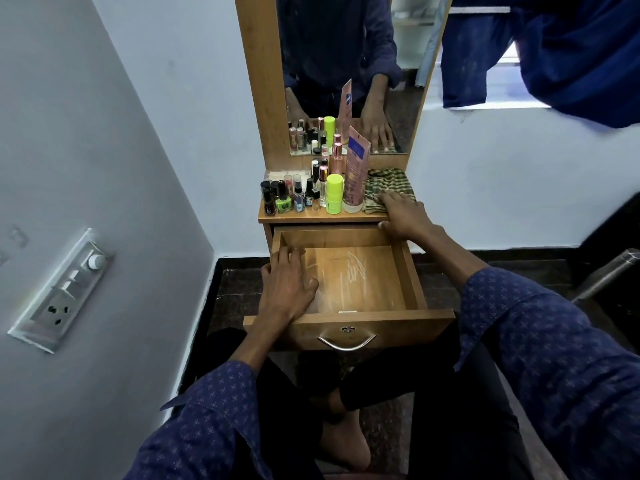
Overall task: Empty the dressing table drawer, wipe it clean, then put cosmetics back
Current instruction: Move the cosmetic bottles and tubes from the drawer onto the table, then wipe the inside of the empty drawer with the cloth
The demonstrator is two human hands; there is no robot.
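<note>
While open wooden drawer (346, 271) sits emptied, checked green-and-tan cloth (389, 188) folded on bench (311, 218) at 1 o'clock, under right hand (403, 213), fingers spread flat. Left hand (287, 275), relaxed and holding nothing, in drawer at 9 o'clock. Cosmetics bottles (304, 192) lined up at 11 o'clock.

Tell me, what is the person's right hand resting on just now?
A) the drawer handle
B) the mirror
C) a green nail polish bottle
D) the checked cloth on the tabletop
D: the right hand lies with fingers spread flat on the checked cloth at the right end of the tabletop, above the open drawer, well away from the bottles.
</note>
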